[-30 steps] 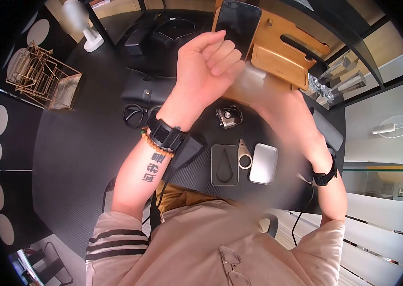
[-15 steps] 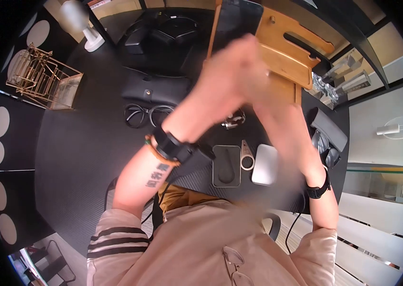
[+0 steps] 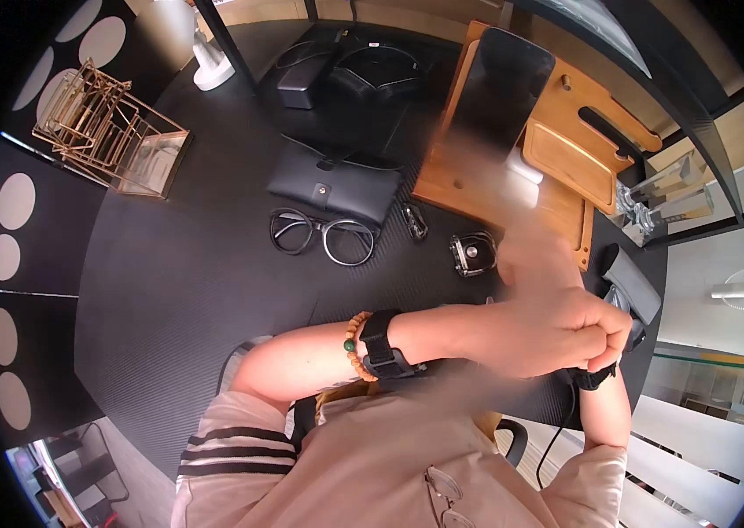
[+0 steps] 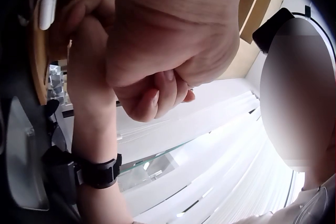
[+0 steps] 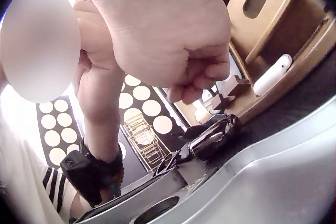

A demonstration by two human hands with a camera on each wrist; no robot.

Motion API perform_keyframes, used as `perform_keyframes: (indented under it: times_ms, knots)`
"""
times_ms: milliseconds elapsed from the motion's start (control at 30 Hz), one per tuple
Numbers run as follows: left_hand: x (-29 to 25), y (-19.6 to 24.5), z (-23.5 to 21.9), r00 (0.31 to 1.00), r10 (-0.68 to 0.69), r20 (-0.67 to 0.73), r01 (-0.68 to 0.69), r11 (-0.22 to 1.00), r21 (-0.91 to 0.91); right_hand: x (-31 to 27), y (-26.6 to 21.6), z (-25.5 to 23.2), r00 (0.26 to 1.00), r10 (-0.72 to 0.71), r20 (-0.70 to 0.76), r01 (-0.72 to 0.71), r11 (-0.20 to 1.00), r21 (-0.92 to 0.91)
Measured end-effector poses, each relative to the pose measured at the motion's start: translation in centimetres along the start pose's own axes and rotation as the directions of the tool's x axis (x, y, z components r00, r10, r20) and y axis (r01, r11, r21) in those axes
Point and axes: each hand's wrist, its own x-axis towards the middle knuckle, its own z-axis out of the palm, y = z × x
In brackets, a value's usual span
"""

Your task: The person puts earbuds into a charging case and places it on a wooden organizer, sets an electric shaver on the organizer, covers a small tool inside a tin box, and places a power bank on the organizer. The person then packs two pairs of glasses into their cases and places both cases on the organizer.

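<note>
In the head view my left hand (image 3: pixel 557 339) crosses in front of the right wrist, fingers curled. My right hand (image 3: pixel 532 255) is blurred, raised towards the wooden stand (image 3: pixel 570 163). The left wrist view shows the left hand (image 4: pixel 170 35) with bent fingers and nothing visible in them; the right forearm stands behind it. Curled fingers also show on the right hand (image 5: pixel 168 29) in the right wrist view, with no object seen in them. A metallic device (image 3: pixel 473 253) lies on the desk left of the right hand.
A phone (image 3: pixel 502 84) leans on the stand. Black glasses (image 3: pixel 347 242) and a black pouch (image 3: pixel 337 180) lie left of the device. A wire rack (image 3: pixel 108 123) stands at far left, a grey case (image 3: pixel 632 282) at right.
My left hand has swung down and right, from over the desk to the right wrist; its forearm now covers the tins' area. Desk objects sit further right and lower in view.
</note>
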Motion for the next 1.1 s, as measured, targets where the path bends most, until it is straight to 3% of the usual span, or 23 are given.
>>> perform_keyframes:
  times_ms: [167,233,267,300,333,367,433,500,533,567,667,733,767,833,867,933,1100]
  knots:
    - [0.1,2.2,-1.7,0.995,-0.068,-0.071,0.063,0.995,-0.071,0.1,0.9,0.9,1.0,0.02,-0.013,-0.021,0.998,-0.067]
    - [-0.1,3.4,-2.5,0.964,-0.219,-0.151,0.202,0.972,-0.118,-1.5,2.6,0.1,0.998,-0.034,0.046,0.034,0.999,0.004]
    - [-0.4,3.7,-3.4,0.966,-0.225,-0.127,0.205,0.967,-0.154,-3.5,4.5,1.1,0.999,-0.004,0.047,-0.006,0.981,0.192]
    - [-0.8,3.3,-3.9,0.973,-0.117,-0.196,0.1,0.99,-0.096,-4.9,5.4,1.7,0.998,0.027,0.049,-0.044,0.926,0.375]
    - [-1.3,4.5,-4.5,0.953,-0.147,-0.266,0.166,0.985,0.049,-4.7,4.9,1.6,0.999,0.042,0.029,-0.05,0.924,0.379]
    - [-1.8,6.0,-5.3,0.929,-0.162,-0.332,0.234,0.953,0.192,-3.6,3.9,1.2,0.996,0.002,0.094,-0.018,0.984,0.179]
    - [-2.5,6.9,-7.1,0.924,0.035,-0.382,0.256,0.684,0.683,-1.3,2.1,0.3,0.971,-0.017,0.239,0.074,0.97,-0.231]
    - [-2.8,8.1,-7.6,0.832,-0.094,-0.546,0.543,0.334,0.77,-0.8,1.6,0.0,0.967,0.028,0.253,0.018,0.984,-0.177]
    - [-3.1,8.1,-7.9,0.782,-0.142,-0.607,0.622,0.246,0.744,-0.9,1.4,-0.2,0.963,0.043,0.266,0.011,0.98,-0.198]
    - [-3.8,7.8,-8.5,0.781,-0.163,-0.603,0.624,0.181,0.76,-1.0,1.2,-0.4,0.958,0.058,0.282,0.005,0.976,-0.217]
    - [-4.1,7.7,-8.9,0.735,-0.237,-0.636,0.668,0.09,0.739,-1.2,1.2,-0.4,0.963,0.073,0.259,-0.007,0.969,-0.246]
    - [-3.7,7.7,-8.6,0.655,-0.277,-0.703,0.723,-0.043,0.69,-1.4,1.2,-0.5,0.96,0.1,0.261,-0.031,0.966,-0.256]
    - [-3.4,7.6,-8.6,0.66,-0.278,-0.698,0.717,-0.045,0.696,-1.5,1.3,-0.6,0.958,0.103,0.267,-0.026,0.961,-0.276]
    - [-3.2,7.2,-8.4,0.601,-0.33,-0.728,0.749,-0.083,0.657,-1.6,1.5,-0.7,0.957,0.108,0.269,-0.024,0.955,-0.295]
    - [-3.2,7.0,-8.4,0.605,-0.33,-0.725,0.745,-0.085,0.661,-1.7,1.5,-0.7,0.955,0.112,0.273,-0.027,0.954,-0.299]
    - [-3.1,6.4,-8.4,0.558,-0.354,-0.751,0.736,-0.207,0.644,-1.8,1.4,-0.9,0.955,0.12,0.271,-0.033,0.952,-0.303]
    - [-3.0,5.1,-8.2,0.547,-0.374,-0.748,0.713,-0.26,0.651,-1.9,1.0,-1.1,0.95,0.108,0.293,0.002,0.936,-0.353]
